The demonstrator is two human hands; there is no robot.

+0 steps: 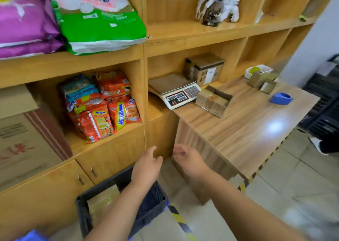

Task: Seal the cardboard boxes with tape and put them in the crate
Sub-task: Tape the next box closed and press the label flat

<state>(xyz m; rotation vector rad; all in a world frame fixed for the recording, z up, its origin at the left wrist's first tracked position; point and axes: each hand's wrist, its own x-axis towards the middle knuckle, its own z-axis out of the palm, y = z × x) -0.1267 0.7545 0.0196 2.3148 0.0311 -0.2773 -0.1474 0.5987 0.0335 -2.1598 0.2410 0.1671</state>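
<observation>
A dark plastic crate (86, 215) stands on the floor below the shelves, with a taped cardboard box (102, 202) lying inside it. My left hand (146, 165) hovers above the crate's far end, fingers relaxed, holding nothing. My right hand (187, 160) hangs beside it near the table's side, fingers loosely curled, empty. On the wooden table (247, 130) sits an open cardboard box (212, 101) with its flaps up. A blue tape dispenser (281, 98) lies further right on the table.
A weighing scale (180, 93) stands at the table's left end, with a taped box (204, 68) behind it. Small cardboard boxes (262, 81) and a white tray (258, 70) sit at the far end. Snack packets (102, 106) fill the shelf. Black crates (324, 108) stand at right.
</observation>
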